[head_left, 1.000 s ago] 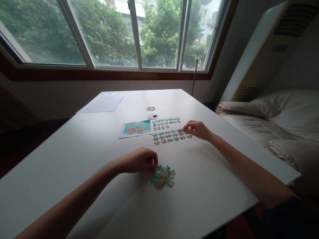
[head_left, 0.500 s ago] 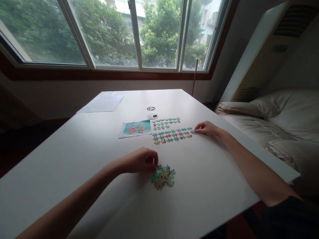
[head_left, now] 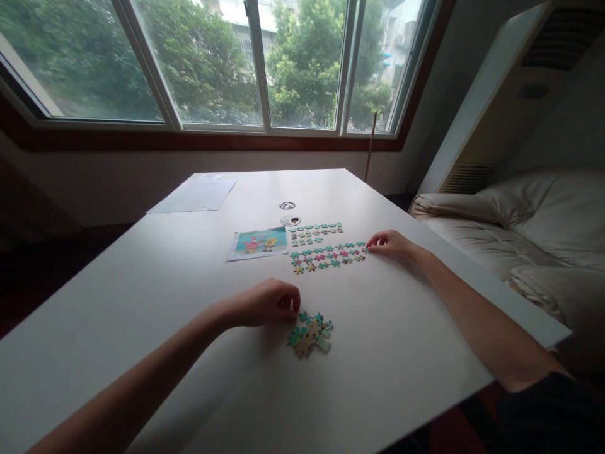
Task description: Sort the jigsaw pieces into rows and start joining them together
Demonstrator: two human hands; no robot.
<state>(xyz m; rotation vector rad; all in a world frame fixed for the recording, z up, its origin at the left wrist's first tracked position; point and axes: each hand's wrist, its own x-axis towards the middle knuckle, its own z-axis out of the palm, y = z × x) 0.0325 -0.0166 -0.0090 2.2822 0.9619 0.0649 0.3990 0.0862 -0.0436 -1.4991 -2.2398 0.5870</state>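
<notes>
My right hand (head_left: 390,244) is at the right end of the laid-out jigsaw pieces (head_left: 333,255), its fingertips pinched on a teal jigsaw piece (head_left: 367,250) at the end of a row. Close to the left side of a loose heap of jigsaw pieces (head_left: 306,343), my left hand (head_left: 276,301) rests with curled fingers; whatever they may hold is hidden. Teal and tan pieces overlap in that heap. Several rows of teal, pink and yellow pieces lie farther back, beside a printed cartoon picture (head_left: 259,244).
Two small round items, a patterned disc (head_left: 287,205) and another disc (head_left: 287,221), lie behind the rows. A pale sheet (head_left: 193,197) covers the white table's (head_left: 387,378) far left corner. A sofa (head_left: 477,221) stands to the right, a window ahead.
Both hands stay almost in place. My right fingers remain at the row's end with the piece, and the view shifts very slightly.
</notes>
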